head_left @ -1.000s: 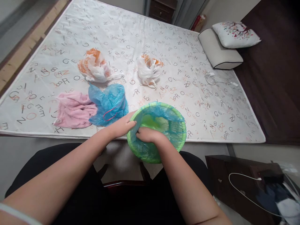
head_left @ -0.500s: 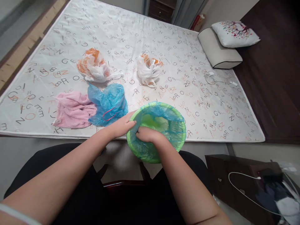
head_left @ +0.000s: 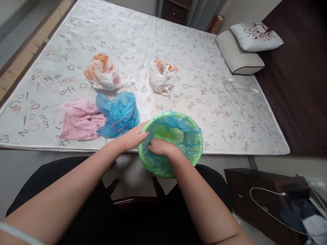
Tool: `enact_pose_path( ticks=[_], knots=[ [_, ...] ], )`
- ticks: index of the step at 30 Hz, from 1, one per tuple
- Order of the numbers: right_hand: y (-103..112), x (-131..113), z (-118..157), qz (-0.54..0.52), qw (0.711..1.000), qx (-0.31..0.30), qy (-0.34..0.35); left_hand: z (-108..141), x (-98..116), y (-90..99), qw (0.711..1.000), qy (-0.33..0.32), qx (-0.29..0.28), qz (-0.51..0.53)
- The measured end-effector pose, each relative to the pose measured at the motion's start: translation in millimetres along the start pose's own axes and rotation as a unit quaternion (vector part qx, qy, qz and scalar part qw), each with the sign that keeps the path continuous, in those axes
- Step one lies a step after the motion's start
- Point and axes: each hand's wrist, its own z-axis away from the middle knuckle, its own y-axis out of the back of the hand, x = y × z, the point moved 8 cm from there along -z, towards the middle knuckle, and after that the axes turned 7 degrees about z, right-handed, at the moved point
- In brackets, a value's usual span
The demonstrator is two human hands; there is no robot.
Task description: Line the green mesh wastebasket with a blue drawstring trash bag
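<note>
A green wastebasket point(head_left: 199, 149) with a thin blue plastic bag point(head_left: 171, 119) lining its inside and folded over the rim tilts towards me at the bed's front edge. My left hand point(head_left: 136, 137) grips its left side, thumb at the rim; the other fingers are hidden behind the wall. Inside the wastebasket, my right hand point(head_left: 160, 147) is closed against the liner at the left inner wall, its fingertips partly hidden. Left of the wastebasket lie a crumpled blue plastic bag point(head_left: 122, 110) with a pink loop on it and a folded pink cloth point(head_left: 80, 119).
Two crumpled white-and-orange plastic bags, a left one point(head_left: 103, 73) and a right one point(head_left: 162, 77), lie farther back on the letter-printed mattress point(head_left: 133, 27). Pillows point(head_left: 240, 51) and a white cable point(head_left: 230, 85) are at the right. A dark cabinet point(head_left: 245, 190) stands at lower right.
The view has shifted very slightly. Both hands and the wastebasket keep the same position, and nothing has been taken up or let go.
</note>
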Motion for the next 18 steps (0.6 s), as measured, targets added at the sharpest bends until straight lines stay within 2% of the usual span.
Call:
enact_pose_path(
  ticks=[18],
  knots=[
    [-0.6,-0.3,-1.5,0.001,1.000,0.014,0.004,-0.6,-4.5,-0.6,1.000,-0.003,-0.002,-0.020]
  ],
)
